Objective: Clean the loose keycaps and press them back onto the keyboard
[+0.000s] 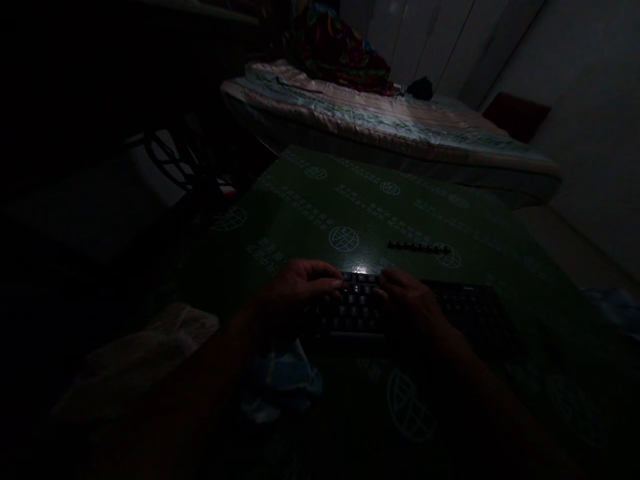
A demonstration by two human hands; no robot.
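Observation:
A black keyboard [357, 310] lies on a green table, with its right part deep in shadow. Over its left part is my left hand [303, 287], the thumb and index finger brought close together at the far row of keys. My right hand [410, 303] is across from it, fingers curled, with the tips at the same far row. Darkness hides whether either pinch has a small part in it. Beyond the keyboard, a short row of small black pieces [419, 247] lies on the table. A blue checked cloth [285, 377] sits just below my left wrist.
The green table top [300, 207] carries pale printed globes and lettering. A crumpled, pale plastic-like sheet [185, 327] lies at the left. Behind stands a bed [400, 127] with dark patterned fabric [345, 53] heaped on it. A spoked wheel [173, 160] shows at the left.

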